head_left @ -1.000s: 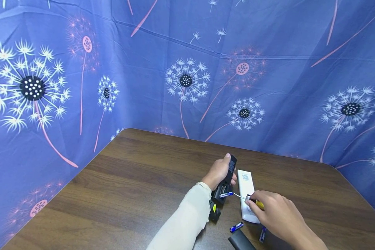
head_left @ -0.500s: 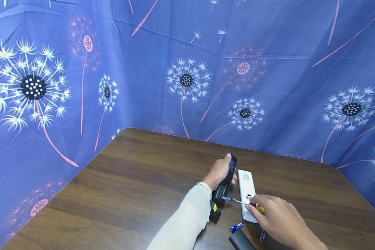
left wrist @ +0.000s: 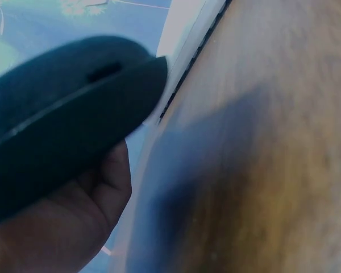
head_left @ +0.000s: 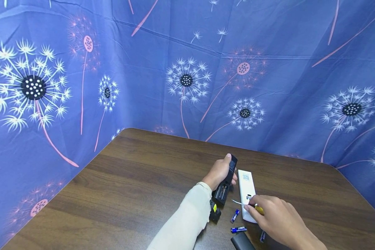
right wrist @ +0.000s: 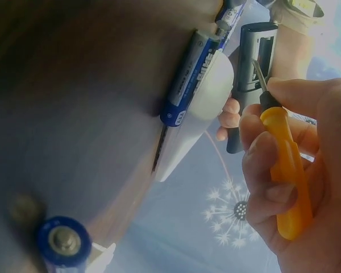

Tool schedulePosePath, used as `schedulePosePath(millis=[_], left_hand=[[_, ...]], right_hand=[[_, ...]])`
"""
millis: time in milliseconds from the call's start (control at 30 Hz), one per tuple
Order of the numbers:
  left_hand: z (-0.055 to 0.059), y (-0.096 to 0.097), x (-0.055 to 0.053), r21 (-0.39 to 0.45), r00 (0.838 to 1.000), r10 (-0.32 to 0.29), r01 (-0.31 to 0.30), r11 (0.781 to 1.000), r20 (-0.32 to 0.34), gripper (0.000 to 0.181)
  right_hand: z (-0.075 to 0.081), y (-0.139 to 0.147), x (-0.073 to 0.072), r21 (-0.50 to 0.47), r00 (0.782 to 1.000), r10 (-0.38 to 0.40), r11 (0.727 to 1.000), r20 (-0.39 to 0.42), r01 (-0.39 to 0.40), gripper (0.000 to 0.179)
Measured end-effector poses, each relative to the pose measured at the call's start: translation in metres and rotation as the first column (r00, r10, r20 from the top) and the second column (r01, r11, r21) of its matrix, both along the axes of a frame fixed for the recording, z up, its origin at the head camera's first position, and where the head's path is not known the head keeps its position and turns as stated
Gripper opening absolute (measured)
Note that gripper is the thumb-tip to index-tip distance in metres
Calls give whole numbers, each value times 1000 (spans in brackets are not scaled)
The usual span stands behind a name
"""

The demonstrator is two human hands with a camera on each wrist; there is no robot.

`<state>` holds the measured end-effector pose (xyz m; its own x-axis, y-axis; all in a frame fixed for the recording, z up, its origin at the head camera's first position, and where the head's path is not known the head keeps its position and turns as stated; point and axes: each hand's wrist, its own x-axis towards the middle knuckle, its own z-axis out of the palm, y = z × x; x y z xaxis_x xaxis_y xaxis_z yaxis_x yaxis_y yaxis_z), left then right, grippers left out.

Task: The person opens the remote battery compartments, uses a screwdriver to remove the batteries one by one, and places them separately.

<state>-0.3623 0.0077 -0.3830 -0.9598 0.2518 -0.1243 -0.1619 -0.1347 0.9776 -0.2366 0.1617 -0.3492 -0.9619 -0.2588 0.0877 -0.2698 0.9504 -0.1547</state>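
Observation:
My left hand (head_left: 220, 172) grips a black remote control (head_left: 222, 194), its back turned up and its battery compartment uncovered. In the left wrist view the remote's rounded end (left wrist: 79, 96) hides part of the fingers. My right hand (head_left: 278, 213) holds a small screwdriver (right wrist: 287, 170) by its yellow handle, fingers wrapped round it. The screwdriver's thin metal tip (head_left: 237, 202) points left, just beside the compartment's lower end. Below the tip, a blue AAA battery (head_left: 235, 216) lies on the table. A second battery (head_left: 239, 229) lies nearer me, and a third (head_left: 262, 236) sits partly under my right hand.
A white remote-like device (head_left: 247, 191) lies on the wooden table (head_left: 128, 194), partly behind my right hand. At the front edge of the view is a black cover-like piece (head_left: 243, 241). A wrist camera (head_left: 215, 211) sits at my left wrist. Patterned blue cloth (head_left: 187, 41) hangs behind the table.
The battery at the screwdriver's tip has left the remote's compartment end and dropped to the table. The battery below it has turned slightly. My left hand stays put.

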Motion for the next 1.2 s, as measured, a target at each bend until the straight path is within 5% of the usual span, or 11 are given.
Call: schedulePosePath(millis=[1200], left_hand=[[0, -3, 3, -20, 1000, -1, 1, 1000, 3, 67]], right_hand=[[10, -5, 2, -10, 988, -25, 1000, -154, 24, 16]])
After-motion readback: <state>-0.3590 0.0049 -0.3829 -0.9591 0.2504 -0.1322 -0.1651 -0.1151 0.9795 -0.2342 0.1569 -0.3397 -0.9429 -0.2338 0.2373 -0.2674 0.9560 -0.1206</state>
